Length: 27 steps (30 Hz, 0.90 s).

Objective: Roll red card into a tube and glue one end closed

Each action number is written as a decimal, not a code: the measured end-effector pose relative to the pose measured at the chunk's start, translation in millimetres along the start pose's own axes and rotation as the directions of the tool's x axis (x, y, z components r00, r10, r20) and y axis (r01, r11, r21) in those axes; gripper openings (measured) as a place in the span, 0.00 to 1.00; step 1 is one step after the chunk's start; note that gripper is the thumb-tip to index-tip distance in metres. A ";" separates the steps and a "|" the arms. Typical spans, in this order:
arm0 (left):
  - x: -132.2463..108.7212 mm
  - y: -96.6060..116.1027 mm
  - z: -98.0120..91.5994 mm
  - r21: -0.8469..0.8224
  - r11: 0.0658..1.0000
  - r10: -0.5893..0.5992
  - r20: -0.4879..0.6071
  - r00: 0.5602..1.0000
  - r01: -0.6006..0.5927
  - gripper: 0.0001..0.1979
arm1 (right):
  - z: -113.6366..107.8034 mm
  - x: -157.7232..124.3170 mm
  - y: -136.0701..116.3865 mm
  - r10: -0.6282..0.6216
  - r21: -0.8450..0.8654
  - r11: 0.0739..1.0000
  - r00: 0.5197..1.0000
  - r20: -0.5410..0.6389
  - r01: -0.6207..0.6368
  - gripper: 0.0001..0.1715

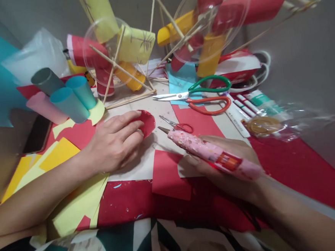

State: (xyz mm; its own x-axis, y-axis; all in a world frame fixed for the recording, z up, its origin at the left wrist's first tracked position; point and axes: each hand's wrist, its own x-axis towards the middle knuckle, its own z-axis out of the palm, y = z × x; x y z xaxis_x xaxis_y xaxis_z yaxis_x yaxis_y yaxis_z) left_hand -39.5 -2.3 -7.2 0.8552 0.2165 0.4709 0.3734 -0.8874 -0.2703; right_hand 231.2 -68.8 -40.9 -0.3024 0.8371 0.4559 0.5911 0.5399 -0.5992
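Observation:
My left hand (117,140) is closed around a red paper tube (146,123), whose round open end faces right; the rest of it is under my fingers. In my right hand (232,147) is a pink hot glue gun (209,149), its metal nozzle pointing left toward the tube but apart from it. Small scissors with red handles (185,127) lie just beyond the nozzle. Below, between my hands, there is a flat red paper piece (171,175).
Large scissors with green and red handles (187,96) lie ahead. Stick-and-paper wheels (114,62) stand at the back. Coloured paper tubes (68,103) and a phone (37,134) are at left, with yellow paper sheets (75,208) nearer. Markers (235,117) and bagged rubber bands (260,124) lie right.

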 end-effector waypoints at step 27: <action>4.1 24.1 -12.0 -0.009 0.997 -0.081 -0.017 0.997 0.081 0.09 | -3.5 4.3 -9.3 0.012 -0.019 1.000 1.000 0.014 -0.012 0.16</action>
State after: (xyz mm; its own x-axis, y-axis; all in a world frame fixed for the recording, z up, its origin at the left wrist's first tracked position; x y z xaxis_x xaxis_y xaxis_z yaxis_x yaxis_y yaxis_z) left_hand -31.4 -27.8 -1.7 0.8157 0.2806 0.5058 0.4382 -0.8706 -0.2236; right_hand 227.1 -70.5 -31.0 -0.3058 0.8448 0.4391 0.6088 0.5280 -0.5921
